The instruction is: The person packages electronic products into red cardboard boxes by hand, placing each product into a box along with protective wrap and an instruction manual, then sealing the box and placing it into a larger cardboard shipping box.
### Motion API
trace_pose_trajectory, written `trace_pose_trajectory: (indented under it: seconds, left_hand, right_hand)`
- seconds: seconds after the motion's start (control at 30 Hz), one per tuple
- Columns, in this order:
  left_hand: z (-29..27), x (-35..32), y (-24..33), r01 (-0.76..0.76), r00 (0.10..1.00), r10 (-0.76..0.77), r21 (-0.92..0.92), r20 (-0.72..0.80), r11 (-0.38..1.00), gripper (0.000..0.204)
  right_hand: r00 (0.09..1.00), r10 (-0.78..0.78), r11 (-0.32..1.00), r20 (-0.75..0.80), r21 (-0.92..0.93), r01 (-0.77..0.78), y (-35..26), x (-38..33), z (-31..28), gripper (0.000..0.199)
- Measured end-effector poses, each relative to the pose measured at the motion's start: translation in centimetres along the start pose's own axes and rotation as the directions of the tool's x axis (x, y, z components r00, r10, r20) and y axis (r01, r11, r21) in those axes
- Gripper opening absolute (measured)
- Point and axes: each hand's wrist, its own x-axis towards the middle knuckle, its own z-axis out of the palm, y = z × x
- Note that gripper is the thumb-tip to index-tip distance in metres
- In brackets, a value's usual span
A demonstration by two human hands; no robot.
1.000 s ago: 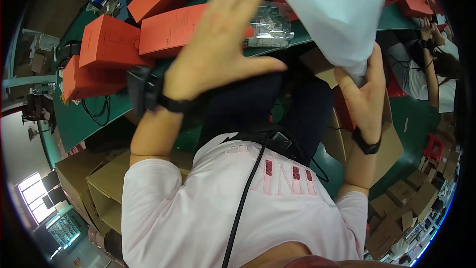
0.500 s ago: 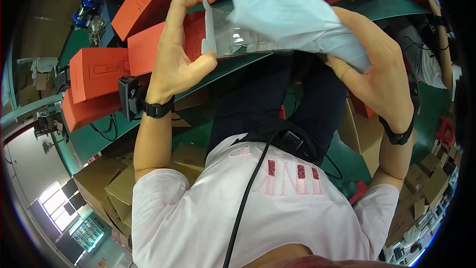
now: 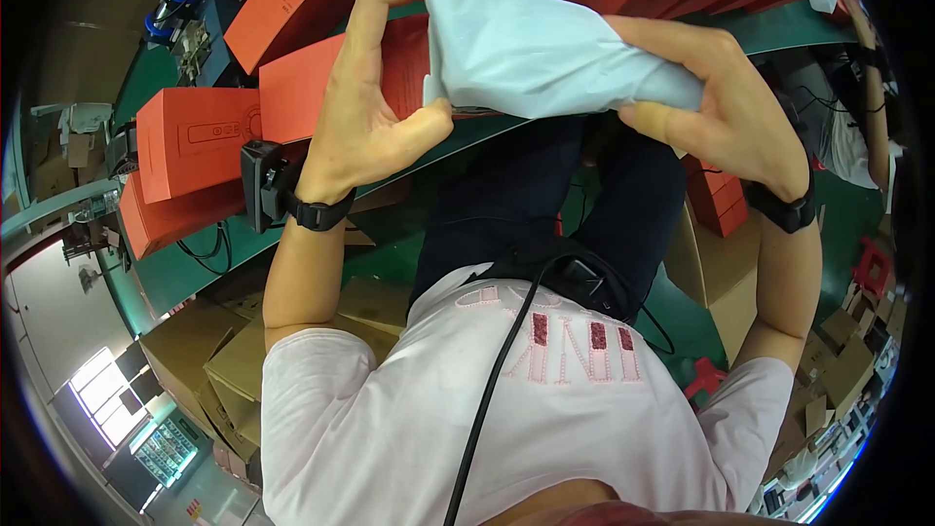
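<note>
At the frame's upper centre, the pale bag [image 3: 541, 49] is clamped by fingers of the right hand [image 3: 750, 117], apparently for steadiness; those of the left hand [image 3: 353, 122] are spread at its left end, grip indeterminable.

Right fingers [image 3: 672, 125] gripping the pale blue bag [image 3: 545, 44] at one end, left fingers [image 3: 368, 24] spread wide at the other, orange boxes [image 3: 200, 131] on the desk [image 3: 161, 275] left of those spread fingers!
</note>
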Motion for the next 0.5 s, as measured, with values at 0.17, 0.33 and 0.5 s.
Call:
trace_pose_trajectory:
  seconds: [0.17,0.33,0.5]
  left_hand:
    - [-0.6,-0.1,-0.7,-0.066,0.997,0.063,0.045,0.050,0.997,0.106]
    - [-0.9,-0.1,-0.2,-0.072,0.996,0.068,0.063,0.055,0.995,0.104]
    - [-1.6,-0.9,0.2,-0.030,0.995,0.025,0.050,0.095,0.998,0.103]
  right_hand:
    - [0.987,0.161,0.987,0.004,0.009,-0.161,1.4,-2.0,-0.9,0.058]
    - [0.998,0.064,0.992,0.002,-0.106,-0.063,0.3,-2.3,-2.0,0.057]
    - [0.996,0.087,0.991,0.004,-0.102,-0.086,0.5,-3.1,-2.1,0.057]
